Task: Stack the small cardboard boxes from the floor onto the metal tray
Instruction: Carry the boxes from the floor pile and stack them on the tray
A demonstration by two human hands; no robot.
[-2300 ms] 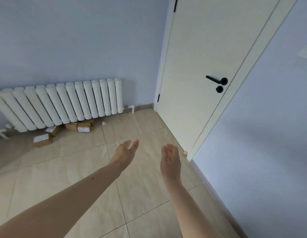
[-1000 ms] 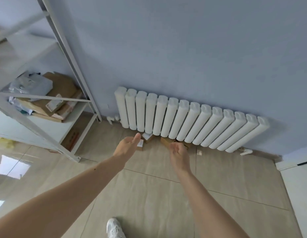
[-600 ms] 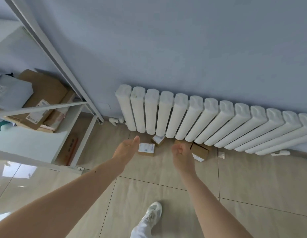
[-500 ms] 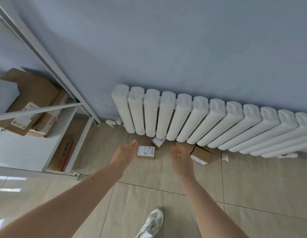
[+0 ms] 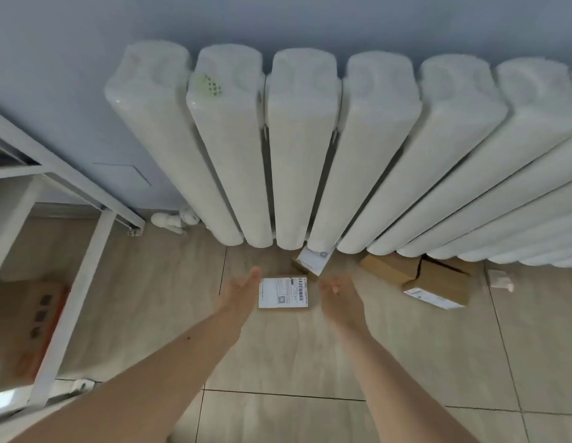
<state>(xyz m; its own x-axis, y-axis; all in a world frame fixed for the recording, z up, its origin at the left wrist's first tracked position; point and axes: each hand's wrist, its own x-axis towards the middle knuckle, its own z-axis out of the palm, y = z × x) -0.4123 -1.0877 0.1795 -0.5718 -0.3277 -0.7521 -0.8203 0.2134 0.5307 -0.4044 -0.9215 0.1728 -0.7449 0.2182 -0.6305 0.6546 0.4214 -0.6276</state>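
A small cardboard box with a white shipping label [image 5: 283, 292] lies flat on the tiled floor in front of the radiator. My left hand [image 5: 241, 294] reaches out just left of it, fingers straight, holding nothing. My right hand [image 5: 340, 297] hovers just right of it, fingers relaxed and empty. A second labelled box [image 5: 313, 261] leans under the radiator's foot. Further right lie a plain brown box [image 5: 387, 268] and a brown box with a label on its side [image 5: 438, 287]. No metal tray is in view.
A white column radiator [image 5: 310, 148] on the blue wall overhangs the boxes. A white metal shelf frame [image 5: 73, 298] stands at the left with a large cardboard box [image 5: 22, 327] beneath it. A small white object [image 5: 500, 280] lies on the floor at far right.
The view has dropped much closer to the floor and radiator. Both hands have come down to either side of the labelled box. The shoe is out of view.
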